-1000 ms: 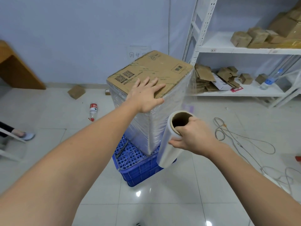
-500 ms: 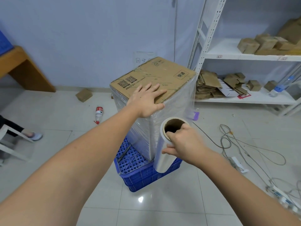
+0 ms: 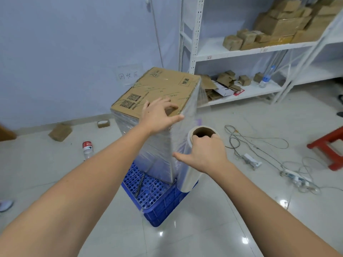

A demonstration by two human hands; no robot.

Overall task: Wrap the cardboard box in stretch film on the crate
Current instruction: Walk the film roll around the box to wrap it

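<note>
Currently your left hand point(image 3: 159, 115) is resting on the box point(image 3: 157, 89) top, fingers loosely curled, gripping nothing. Your right hand point(image 3: 206, 153) is gripping the film roll point(image 3: 187, 175) upright beside the box on the crate point(image 3: 159, 203).

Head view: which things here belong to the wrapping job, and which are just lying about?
In the job:
cardboard box
blue crate under it
stretch film roll, held by the right hand
left hand at the box top

Lying about:
bottle on the floor
small floor box
cables
shelf of cartons
red stool
</note>
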